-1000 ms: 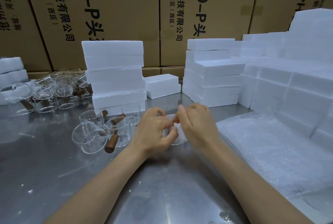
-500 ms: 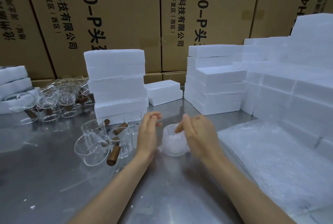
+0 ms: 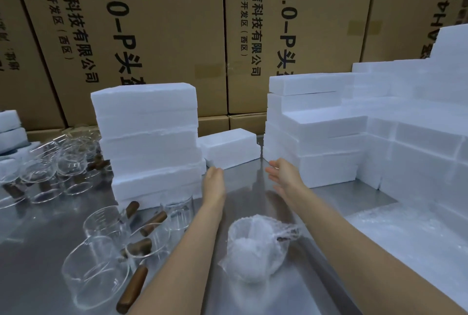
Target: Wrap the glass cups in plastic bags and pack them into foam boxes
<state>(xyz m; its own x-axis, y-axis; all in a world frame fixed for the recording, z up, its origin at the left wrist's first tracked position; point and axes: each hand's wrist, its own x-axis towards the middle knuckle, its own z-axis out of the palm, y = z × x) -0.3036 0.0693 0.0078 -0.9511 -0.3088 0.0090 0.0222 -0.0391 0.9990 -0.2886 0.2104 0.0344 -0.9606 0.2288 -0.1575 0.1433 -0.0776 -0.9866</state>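
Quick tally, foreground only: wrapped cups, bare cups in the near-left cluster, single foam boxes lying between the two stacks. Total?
Wrapped cup: 1
Bare cups, near-left cluster: 4
Lone foam box: 1
Total: 6
Far cup pile is too jumbled to count.

We read print only on the cardboard cartons [image 3: 162,36] stacked along the back, from 10 to 2 o'clock. All of it runs sideways, in black. Carton at 11 o'clock: "4.0-P头" and "通信科技有限公司", below it "(西区)". Carton at 12 o'clock [image 3: 291,23]: "H4.0-P头", "泽通信科技有限公司", "河间经济开发区", "(西区)". Carton at 2 o'clock [image 3: 410,11]: "H4" only, remainder cut off. Leftmost carton: characters illegible.
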